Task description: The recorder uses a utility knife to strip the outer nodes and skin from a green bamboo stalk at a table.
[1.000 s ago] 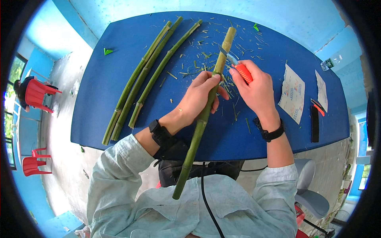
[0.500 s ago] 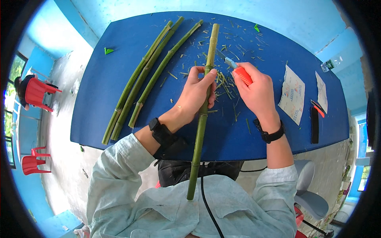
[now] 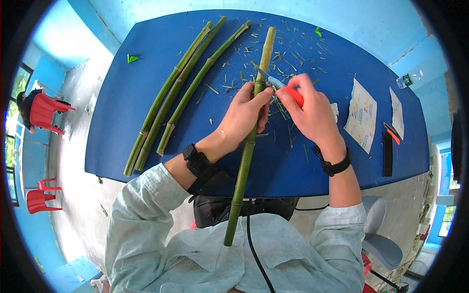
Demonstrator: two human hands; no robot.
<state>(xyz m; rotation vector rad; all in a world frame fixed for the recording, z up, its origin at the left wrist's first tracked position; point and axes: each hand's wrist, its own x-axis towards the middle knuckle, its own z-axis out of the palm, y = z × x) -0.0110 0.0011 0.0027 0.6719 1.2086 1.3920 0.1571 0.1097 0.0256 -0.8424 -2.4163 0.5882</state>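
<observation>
A green bamboo stalk (image 3: 246,161) runs from my shirt front up over the blue table, its far end peeled to a paler yellow-green. My left hand (image 3: 245,111) is closed round it just below a node. In my right hand (image 3: 315,110) is a utility knife (image 3: 294,96) with an orange-red handle and a pale blue front part. Its blade lies against the stalk just above the node, beyond my left thumb. Green shavings (image 3: 281,110) lie scattered beneath and past the stalk.
Three more bamboo stalks (image 3: 178,93) lie left of my hands on the blue table (image 3: 112,127). To the right are two printed paper sheets (image 3: 361,117), a black strip (image 3: 387,154), another orange cutter (image 3: 393,134) and a clear bottle (image 3: 408,79). Red chairs (image 3: 43,196) stand at far left.
The knife has moved left and now meets the stalk, where before its blade was apart to the right. The stalk's far end has tilted slightly right.
</observation>
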